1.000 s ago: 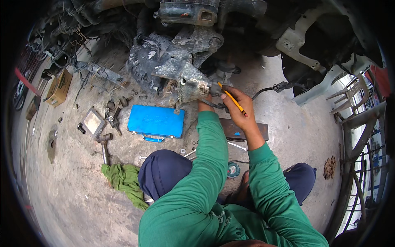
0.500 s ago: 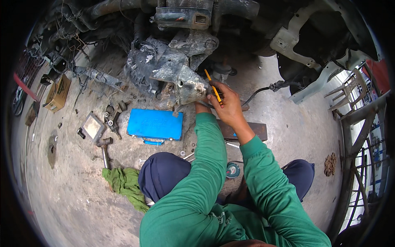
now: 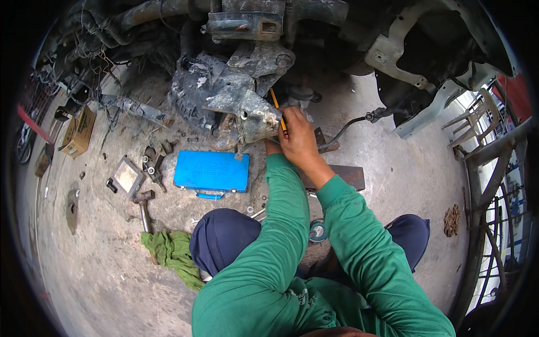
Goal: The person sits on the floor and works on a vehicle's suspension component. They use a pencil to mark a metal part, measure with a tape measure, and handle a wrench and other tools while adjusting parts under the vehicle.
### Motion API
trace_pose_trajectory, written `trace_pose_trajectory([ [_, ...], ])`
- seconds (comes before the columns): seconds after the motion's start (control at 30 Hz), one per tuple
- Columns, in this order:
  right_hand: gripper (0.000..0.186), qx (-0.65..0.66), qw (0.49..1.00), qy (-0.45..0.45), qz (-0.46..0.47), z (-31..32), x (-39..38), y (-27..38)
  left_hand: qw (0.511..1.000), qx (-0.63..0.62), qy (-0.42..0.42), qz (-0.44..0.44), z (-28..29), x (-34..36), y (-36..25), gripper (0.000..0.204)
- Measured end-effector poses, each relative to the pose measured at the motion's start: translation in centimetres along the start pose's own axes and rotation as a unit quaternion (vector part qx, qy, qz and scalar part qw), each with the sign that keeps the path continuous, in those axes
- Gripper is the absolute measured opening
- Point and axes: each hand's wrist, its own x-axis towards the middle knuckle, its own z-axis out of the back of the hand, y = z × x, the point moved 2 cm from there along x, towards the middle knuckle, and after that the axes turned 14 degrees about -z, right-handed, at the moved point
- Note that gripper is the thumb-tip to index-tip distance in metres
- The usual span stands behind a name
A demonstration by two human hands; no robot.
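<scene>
Slim yellow pencil [image 3: 274, 98] beside scuffed grey metal bracket [image 3: 238, 101]
Right hand [image 3: 299, 137] holds it, fingers closed; left hand [image 3: 273, 147] mostly hidden, grip unclear.

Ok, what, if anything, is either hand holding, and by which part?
The right hand holds a yellow pencil, apparently by the half nearer the person's body. The left hand is mostly hidden; its hold cannot be told.

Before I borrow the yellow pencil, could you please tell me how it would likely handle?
The pencil in the right hand looks slim and straight, so it should feel light and stiff. Laid on the concrete floor and pushed, it might roll, though whether its sides are flat is too small to tell.
</scene>
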Motion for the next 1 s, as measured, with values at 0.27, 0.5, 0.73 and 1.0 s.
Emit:
trace_pose_trajectory([
  [0.27, 0.029, 0.002, 1.000, 0.012, -0.016, 0.3, -1.0, -0.8, 0.999, -0.003, 0.026, 0.019, -0.1, 0.4, -0.5, 0.022],
  [0.5, 0.021, 0.017, 0.999, 0.042, 0.005, 3.2, 0.1, 1.2, 0.997, -0.059, 0.024, -0.051, 0.0, 1.1, -0.7, 0.022],
  [0.73, 0.030, -0.101, 0.977, 0.188, -0.015, 12.2, 4.0, 4.2, 0.981, 0.058, -0.061, -0.173, -4.1, 0.2, -2.5, 0.029],
  [1.0, 0.031, -0.171, 0.935, 0.307, -0.050, 16.5, 0.7, 1.4, 0.971, 0.112, -0.096, -0.190, -7.2, -2.6, -4.9, 0.044],
])
